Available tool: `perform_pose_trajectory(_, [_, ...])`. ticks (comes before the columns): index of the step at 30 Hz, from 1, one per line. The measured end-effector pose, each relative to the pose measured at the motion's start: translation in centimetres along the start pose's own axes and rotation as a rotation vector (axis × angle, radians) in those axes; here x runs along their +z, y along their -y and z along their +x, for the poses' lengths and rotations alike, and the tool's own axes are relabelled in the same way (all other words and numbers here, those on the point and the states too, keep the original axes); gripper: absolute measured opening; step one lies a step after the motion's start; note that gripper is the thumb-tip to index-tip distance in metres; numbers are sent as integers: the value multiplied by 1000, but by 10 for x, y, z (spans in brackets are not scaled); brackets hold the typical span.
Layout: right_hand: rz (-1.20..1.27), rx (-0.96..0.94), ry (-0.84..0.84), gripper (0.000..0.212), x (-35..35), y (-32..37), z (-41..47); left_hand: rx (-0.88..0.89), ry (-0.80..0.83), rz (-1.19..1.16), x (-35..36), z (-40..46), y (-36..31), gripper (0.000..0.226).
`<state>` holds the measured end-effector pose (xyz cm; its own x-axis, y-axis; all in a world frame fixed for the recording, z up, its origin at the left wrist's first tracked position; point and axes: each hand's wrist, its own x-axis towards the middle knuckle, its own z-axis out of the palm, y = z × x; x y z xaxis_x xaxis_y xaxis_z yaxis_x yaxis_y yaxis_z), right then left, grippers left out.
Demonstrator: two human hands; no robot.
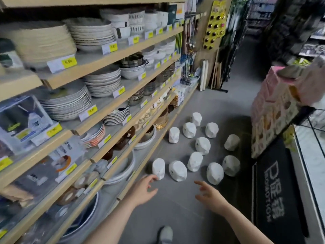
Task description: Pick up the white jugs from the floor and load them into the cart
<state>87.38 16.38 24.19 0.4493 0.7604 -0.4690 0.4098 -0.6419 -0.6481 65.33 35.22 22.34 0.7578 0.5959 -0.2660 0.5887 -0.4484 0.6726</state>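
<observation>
Eleven white jugs (202,145) stand scattered on the grey floor (175,205) beside the shelving, apart from one another. The cart (306,155) stands at the right, near them.

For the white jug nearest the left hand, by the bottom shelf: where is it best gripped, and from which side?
Probably round its upper body, from above and the near side. The nearest jug stands upright on the floor, no handle visible, with the shelf edge close on its left. The left hand is open at its base.
</observation>
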Motion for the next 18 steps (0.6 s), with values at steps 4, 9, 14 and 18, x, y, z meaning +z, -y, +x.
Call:
perform_pose_trajectory(4, [-66, 35, 35, 57, -33, 3, 63, -40, 6, -10, -11, 77, 0, 45])
perform_pose_trajectory(9, [-69, 55, 48, 64, -71, -4, 129, -51, 10, -4, -24, 164, -17, 45])
perform_pose_trajectory(14, [-70, 91, 124, 69, -100, -28, 197, -80, 33, 16, -11, 233, -16, 50])
perform_pose_trajectory(18, [-110, 82, 183, 71, -113, -59, 265, -117, 3, 50, 16, 284, 3, 58])
